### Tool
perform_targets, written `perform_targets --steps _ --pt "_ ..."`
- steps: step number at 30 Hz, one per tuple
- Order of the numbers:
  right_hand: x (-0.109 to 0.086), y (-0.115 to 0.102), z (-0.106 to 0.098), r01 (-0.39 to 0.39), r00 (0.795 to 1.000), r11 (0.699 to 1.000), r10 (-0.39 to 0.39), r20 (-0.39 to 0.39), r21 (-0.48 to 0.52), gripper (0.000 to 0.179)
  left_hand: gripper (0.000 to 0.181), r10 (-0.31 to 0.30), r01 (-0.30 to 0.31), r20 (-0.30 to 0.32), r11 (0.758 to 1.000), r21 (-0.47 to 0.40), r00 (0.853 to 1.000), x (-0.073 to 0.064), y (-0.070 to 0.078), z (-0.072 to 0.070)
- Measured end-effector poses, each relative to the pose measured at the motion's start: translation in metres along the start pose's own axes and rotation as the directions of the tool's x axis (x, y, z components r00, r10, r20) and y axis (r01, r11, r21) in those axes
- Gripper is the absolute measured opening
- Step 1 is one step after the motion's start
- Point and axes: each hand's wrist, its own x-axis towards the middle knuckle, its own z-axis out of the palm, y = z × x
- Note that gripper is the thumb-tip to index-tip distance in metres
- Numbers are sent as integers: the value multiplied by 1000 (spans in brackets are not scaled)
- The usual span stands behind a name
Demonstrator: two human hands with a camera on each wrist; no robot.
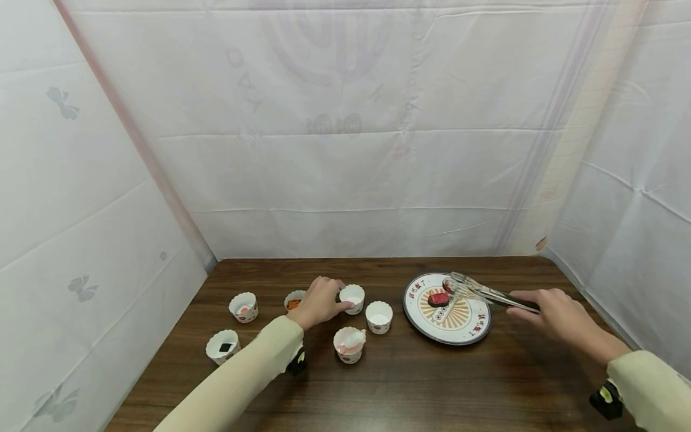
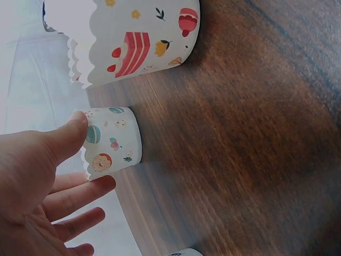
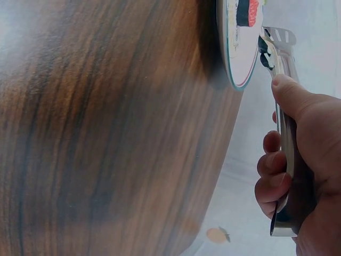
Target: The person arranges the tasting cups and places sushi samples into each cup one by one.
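Observation:
In the head view my left hand [image 1: 321, 303] is at a white paper baking cup [image 1: 353, 298]. In the left wrist view, the thumb and index finger pinch the scalloped rim of this printed cup [image 2: 114, 141] from opposite sides, the other fingers spread. My right hand [image 1: 556, 315] grips metal tongs [image 1: 499, 295] by their dark handle, thumb along the top. The tongs' heads reach over a round white plate [image 1: 469, 333]. On it lies a red-topped sushi piece [image 1: 438, 299] with a dark wrap; another dark-sided piece [image 1: 447, 284] shows at the tongs' tips.
Several more paper cups stand on the brown wooden table [image 1: 432, 384]: one with orange food [image 1: 294, 303], one with a black square [image 1: 222, 347], one with a pink-and-white item [image 1: 349, 344], a white one [image 1: 379, 317], and one at far left [image 1: 243, 308]. Pale cloth [image 1: 345, 180] hangs behind.

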Motion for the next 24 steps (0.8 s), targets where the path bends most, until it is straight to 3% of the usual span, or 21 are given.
perform_targets --steps 24 --pt "36 -37 -1 124 992 992 -123 -16 29 48 38 4 -4 -4 1000 12 1000 0 2 -1"
